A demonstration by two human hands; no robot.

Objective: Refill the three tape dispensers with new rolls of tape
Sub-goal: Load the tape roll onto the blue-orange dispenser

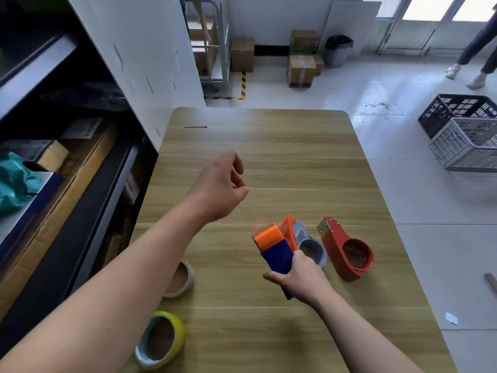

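At lower centre the right hand (301, 281) grips a blue-and-orange dispenser (274, 246), lifted just left of the grey dispenser (309, 243) and the red dispenser (347, 251) lying on the table (269, 157). The left hand (217, 189) hovers mid-frame, fingers loosely curled and holding nothing. A beige roll (185, 281) and a yellow roll (164, 337) lie at lower left.

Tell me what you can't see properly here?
Head view:
Blue dispenser: lower end hidden in the right hand.
Tan roll: half behind the left arm.
Thin stick far up the table: too small to name.
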